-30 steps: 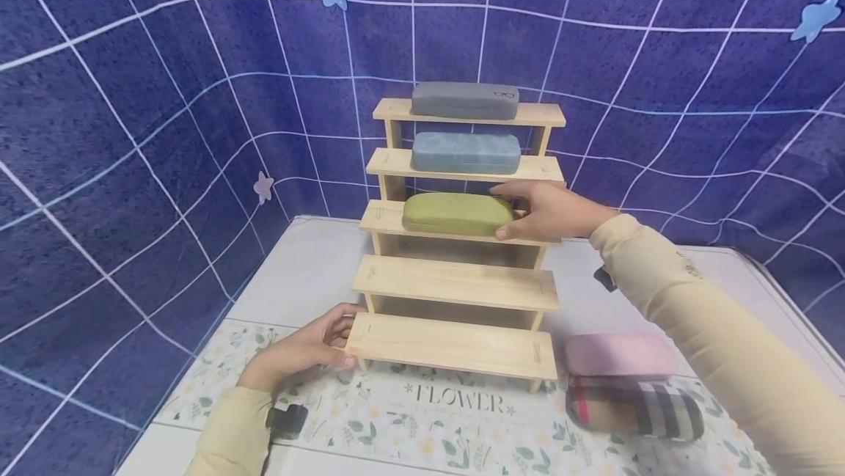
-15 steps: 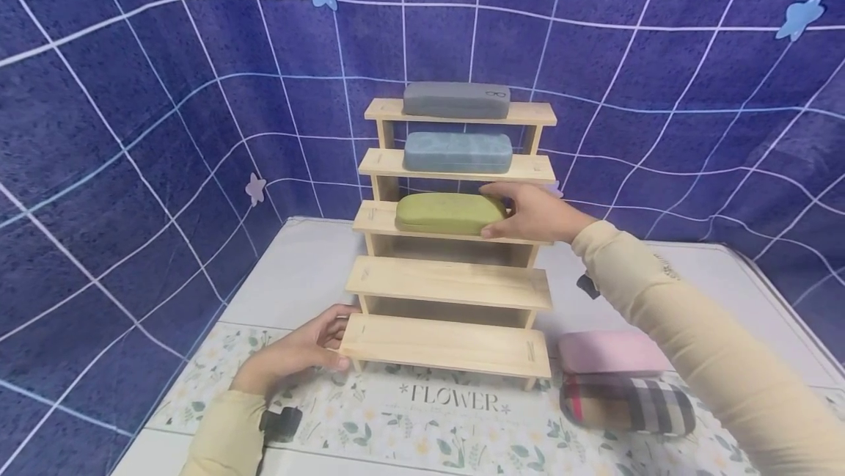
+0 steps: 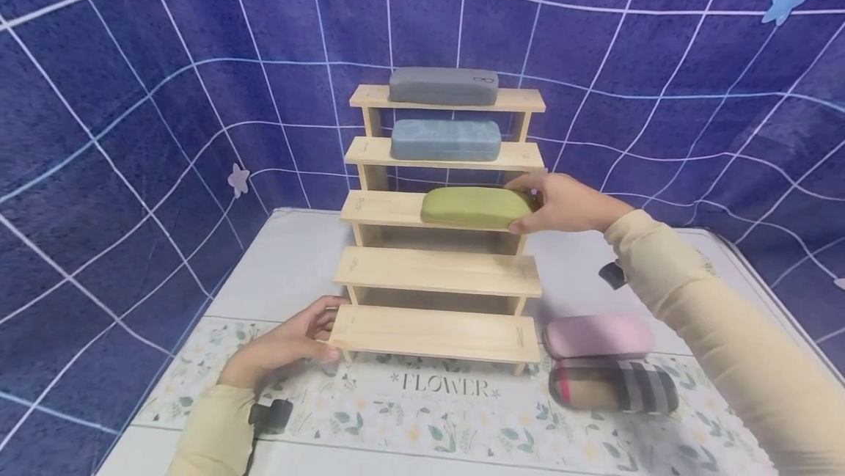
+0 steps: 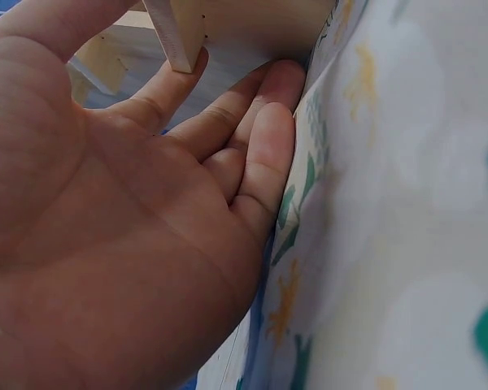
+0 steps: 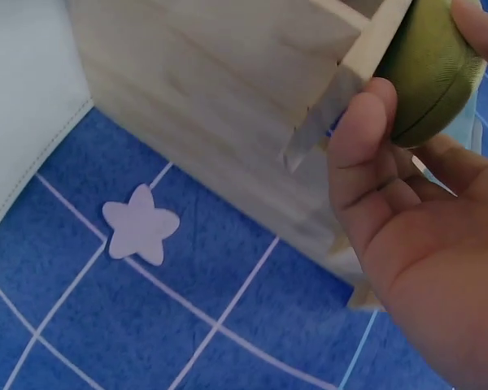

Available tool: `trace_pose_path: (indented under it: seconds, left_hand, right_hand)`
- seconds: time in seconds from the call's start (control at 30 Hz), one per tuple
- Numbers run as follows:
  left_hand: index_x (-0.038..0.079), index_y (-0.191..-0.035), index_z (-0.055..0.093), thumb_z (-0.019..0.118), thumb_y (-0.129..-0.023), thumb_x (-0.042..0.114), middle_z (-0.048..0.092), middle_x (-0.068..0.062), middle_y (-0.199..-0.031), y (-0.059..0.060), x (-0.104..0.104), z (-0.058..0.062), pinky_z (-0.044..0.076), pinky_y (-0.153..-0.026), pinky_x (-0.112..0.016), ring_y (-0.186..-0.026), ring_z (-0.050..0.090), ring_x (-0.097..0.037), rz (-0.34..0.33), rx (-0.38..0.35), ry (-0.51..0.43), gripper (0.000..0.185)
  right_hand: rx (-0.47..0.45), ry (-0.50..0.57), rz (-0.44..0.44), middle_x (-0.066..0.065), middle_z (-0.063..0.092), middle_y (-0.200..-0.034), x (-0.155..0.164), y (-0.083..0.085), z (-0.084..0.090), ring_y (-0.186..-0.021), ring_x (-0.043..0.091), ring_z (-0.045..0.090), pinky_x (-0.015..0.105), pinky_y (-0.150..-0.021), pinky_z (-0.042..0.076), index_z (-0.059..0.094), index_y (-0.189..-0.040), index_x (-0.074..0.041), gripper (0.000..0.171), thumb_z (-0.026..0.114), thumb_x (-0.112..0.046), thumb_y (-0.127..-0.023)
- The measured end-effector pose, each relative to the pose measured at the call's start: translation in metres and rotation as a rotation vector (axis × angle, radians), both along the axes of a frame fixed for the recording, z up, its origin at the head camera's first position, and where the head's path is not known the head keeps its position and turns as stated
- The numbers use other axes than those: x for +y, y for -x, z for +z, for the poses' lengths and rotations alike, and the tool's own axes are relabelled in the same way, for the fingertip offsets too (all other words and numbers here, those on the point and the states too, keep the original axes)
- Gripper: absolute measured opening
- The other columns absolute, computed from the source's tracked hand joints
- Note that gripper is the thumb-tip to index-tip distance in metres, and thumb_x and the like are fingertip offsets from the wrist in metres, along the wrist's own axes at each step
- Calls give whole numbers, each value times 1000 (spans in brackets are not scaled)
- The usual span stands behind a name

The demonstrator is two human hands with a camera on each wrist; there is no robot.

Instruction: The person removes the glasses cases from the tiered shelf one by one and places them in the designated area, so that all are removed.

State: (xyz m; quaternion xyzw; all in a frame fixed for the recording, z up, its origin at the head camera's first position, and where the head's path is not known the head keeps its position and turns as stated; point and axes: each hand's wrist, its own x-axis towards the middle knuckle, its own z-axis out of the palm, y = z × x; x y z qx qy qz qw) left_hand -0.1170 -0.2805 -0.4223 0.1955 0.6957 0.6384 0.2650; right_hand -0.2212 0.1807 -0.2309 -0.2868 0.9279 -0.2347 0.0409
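On the middle tier of the wooden stand [image 3: 432, 333], the green case [image 3: 472, 207] looks light, stiff; the right hand [image 3: 568, 201] aptly pinches its right end, grip parted case-wide. The left hand [image 3: 287, 340] holds the stand's lower-left corner.

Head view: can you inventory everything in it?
Backdrop: 1, blue, rear
Stars: several, blue and pale, on backdrop
Table: 1, white, centre
Floral strip: 1, mostly white, across table
Five-tier stand: 1, pale wood, on table
Grey case: 1, grey, top tier
Blue case: 1, blue, second tier
Green case: 1, green, third tier
Pink case: 1, pink, right of stand
Plaid case: 1, multicoloured, beside pink case
Sleeves: 2, cream, arms
Wrist devices: 2, black, wrists
Left hand: 1, at stand's lower left
Right hand: 1, holding green case
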Motion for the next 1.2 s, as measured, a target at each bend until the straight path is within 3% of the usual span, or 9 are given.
trace_pose_path:
  seconds: [0.2, 0.43, 0.9, 1.2]
  left_hand:
    - [4, -153, 24, 72, -87, 4, 50, -24, -141, -1, 1, 0, 49, -99, -45, -120, 57, -42, -8, 29, 9, 82]
    - [3, -153, 24, 72, -87, 4, 49, -25, -142, 0, -1, -1, 49, -100, -44, -120, 56, -42, -11, 29, 2, 83]
    - [3, -153, 23, 72, -86, 3, 50, -25, -140, 1, 0, -3, 51, -97, -47, -117, 58, -43, -18, 42, 5, 83]
    - [3, -154, 22, 72, -87, 3, 49, -25, -142, -1, 1, 0, 50, -99, -45, -120, 57, -41, -9, 33, 14, 83]
  right_hand:
    - [-46, 13, -27, 7, 66, -98, 25, -6, -1, -87, 22, 58, 38, -78, 49, 60, -137, -5, 66, 85, -25, -79]
    - [-70, -1, -80, 11, 66, -113, 46, -12, 2, -96, 24, 59, 42, -84, 48, 55, -143, -4, 75, 86, -25, -79]
    - [-94, 13, -132, 14, 68, -112, 81, -20, -1, -96, 25, 65, 37, -78, 53, 52, -144, 0, 76, 85, -23, -80]
    - [-128, 45, -167, 21, 64, -122, 103, -25, -10, -99, 29, 65, 34, -76, 54, 49, -145, 2, 74, 82, -22, -83]
